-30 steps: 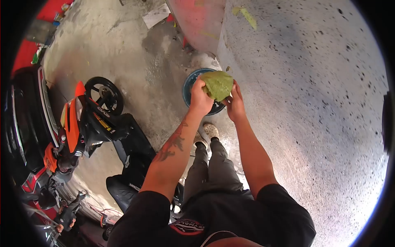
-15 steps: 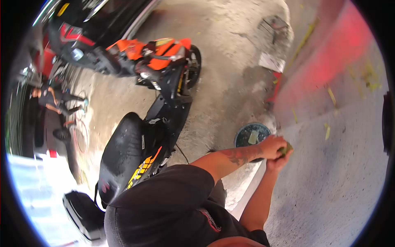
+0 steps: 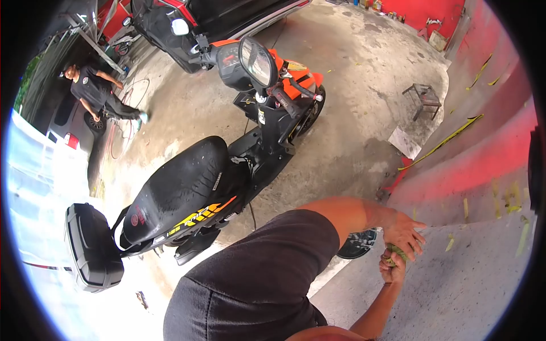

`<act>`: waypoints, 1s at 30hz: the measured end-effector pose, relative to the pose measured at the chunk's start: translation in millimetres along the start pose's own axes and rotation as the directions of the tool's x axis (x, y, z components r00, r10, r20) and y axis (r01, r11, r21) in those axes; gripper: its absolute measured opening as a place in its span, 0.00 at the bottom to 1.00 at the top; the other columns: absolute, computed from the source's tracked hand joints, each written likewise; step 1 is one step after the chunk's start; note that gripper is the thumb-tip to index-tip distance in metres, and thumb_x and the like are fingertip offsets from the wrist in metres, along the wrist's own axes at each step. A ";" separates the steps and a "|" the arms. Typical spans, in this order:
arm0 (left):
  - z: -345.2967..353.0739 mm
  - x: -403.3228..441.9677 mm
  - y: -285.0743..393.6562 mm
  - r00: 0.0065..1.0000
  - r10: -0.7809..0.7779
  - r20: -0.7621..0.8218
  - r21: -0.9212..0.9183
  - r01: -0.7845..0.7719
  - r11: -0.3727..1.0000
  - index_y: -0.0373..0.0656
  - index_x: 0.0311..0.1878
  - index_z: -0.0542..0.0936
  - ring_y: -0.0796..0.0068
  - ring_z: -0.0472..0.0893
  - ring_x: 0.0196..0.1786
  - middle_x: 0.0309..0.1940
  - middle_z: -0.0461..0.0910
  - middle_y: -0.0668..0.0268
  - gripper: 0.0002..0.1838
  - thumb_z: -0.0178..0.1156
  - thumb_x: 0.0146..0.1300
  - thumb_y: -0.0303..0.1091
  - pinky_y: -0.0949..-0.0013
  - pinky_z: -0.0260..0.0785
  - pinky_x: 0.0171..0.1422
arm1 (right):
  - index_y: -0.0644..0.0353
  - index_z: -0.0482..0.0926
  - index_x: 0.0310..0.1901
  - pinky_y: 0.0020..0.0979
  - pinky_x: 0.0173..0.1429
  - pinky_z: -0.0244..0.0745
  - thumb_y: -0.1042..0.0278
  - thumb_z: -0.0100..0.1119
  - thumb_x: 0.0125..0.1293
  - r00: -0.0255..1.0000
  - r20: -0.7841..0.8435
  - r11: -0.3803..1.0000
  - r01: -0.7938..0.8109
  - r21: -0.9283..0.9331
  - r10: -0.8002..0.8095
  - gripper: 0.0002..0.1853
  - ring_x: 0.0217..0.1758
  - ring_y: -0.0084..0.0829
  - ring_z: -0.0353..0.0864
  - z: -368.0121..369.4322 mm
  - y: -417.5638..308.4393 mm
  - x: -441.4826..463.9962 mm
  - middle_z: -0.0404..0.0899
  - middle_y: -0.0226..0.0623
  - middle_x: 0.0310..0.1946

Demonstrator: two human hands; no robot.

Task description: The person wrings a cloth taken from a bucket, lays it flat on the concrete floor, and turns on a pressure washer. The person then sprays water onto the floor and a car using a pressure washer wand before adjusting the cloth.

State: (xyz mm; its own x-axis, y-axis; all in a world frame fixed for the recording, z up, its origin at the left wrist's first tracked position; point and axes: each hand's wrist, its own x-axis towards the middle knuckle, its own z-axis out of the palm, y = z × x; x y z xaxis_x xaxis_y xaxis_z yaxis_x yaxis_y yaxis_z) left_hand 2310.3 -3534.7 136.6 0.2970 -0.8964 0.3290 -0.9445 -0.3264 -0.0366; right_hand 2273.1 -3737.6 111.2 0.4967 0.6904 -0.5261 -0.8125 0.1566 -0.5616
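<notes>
Green cloth [image 3: 397,252] sits crumpled in the closed right hand [image 3: 392,268], out of the bucket [image 3: 357,245]; left hand [image 3: 403,231] just beside, fingers spread, contact unclear; cloth bunched, not opened out; how much remains, unclear.

Matt cloth [image 3: 397,250], glossy seat [image 3: 182,176] — rough concrete floor [image 3: 335,96]

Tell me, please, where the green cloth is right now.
In the head view, the green cloth is right of centre, held in the right hand, just below the left hand.
</notes>
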 end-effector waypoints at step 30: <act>27.1 37.8 51.8 0.463 -0.819 0.339 -0.186 0.886 0.424 0.46 0.40 0.82 0.56 0.83 0.42 0.35 0.83 0.57 0.20 0.69 0.37 0.31 0.57 0.76 0.41 | 0.55 0.68 0.55 0.47 0.42 0.76 0.64 0.70 0.47 0.763 0.023 -0.292 -0.220 -0.931 -0.646 0.32 0.40 0.52 0.81 22.0 -11.0 -0.3 0.82 0.48 0.35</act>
State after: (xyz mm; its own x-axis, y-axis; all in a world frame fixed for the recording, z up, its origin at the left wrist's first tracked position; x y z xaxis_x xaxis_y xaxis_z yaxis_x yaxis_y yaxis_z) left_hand 2276.5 -3593.6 121.5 0.9585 -0.2496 -0.1374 -0.1637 -0.8770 0.4517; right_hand 2275.2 -3723.9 131.6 0.8968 0.4417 -0.0245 0.4125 -0.8549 -0.3146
